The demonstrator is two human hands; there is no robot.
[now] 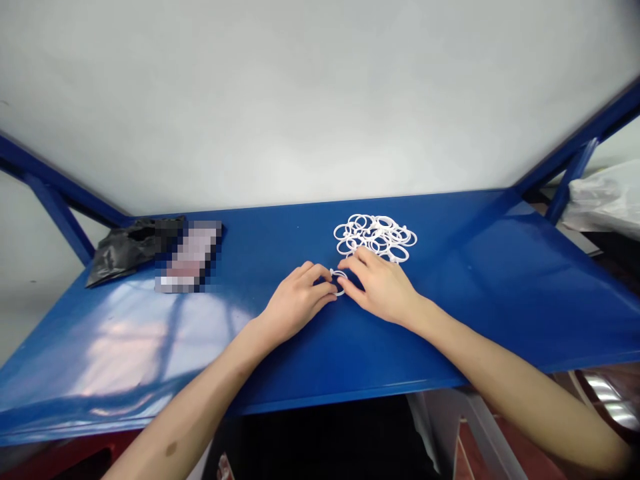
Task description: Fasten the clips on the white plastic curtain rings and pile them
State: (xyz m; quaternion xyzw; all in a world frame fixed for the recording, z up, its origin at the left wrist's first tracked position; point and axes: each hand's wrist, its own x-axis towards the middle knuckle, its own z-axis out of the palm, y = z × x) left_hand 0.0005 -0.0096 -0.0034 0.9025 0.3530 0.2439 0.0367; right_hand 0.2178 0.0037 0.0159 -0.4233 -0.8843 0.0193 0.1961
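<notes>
Between my two hands a small white loop (341,291) with a little knob on it, resembling a closed cable tie, is at the middle of the blue table. My left hand (301,297) has its bent fingertips at the loop's left edge. From the other side, the curled thumb and fingers of my right hand (381,285) grip its right edge. The fingertips partly cover the loop. Just beyond my right hand lies a tangled pile of similar white loops (375,233), lying flat and overlapping.
On the left of the blue tabletop (450,267) are a crumpled black plastic bag (130,248) and a blurred-out flat oblong object (191,257). A pale panel (300,100) rises behind. Blue frame bars flank both sides, with a clear plastic bag (607,200) beyond the right one.
</notes>
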